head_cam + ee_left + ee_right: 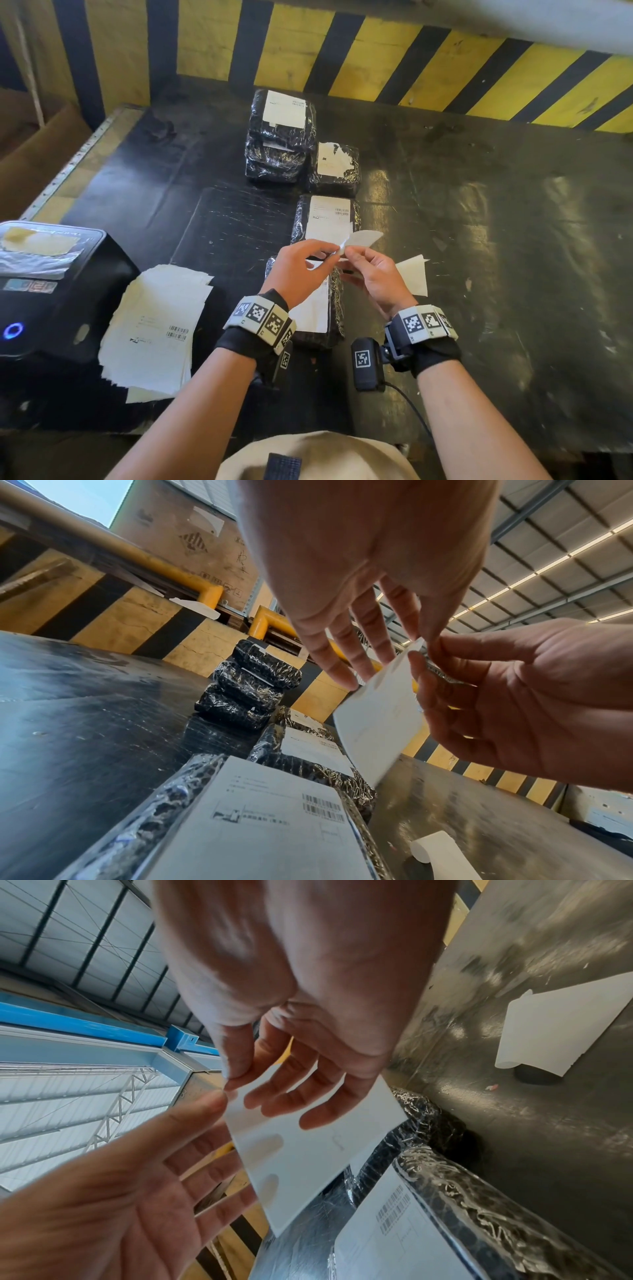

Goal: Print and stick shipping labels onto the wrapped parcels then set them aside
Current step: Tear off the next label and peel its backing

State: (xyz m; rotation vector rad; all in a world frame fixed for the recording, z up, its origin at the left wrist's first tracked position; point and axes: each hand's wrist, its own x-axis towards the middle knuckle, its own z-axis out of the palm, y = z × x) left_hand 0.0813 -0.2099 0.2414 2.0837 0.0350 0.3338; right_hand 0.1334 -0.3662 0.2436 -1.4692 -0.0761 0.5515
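At frame centre, the label is pinched at one corner by left hand and right hand; backing should be peeled slowly, adhesive kept untouched.

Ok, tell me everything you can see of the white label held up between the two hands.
The label is a thin white rectangular sheet, slightly translucent: fingers show through it as shadows. The left hand and right hand pinch it at one top corner, where a layer curls away, apparently its backing. It hangs tilted in the air above a wrapped parcel, not touching it.
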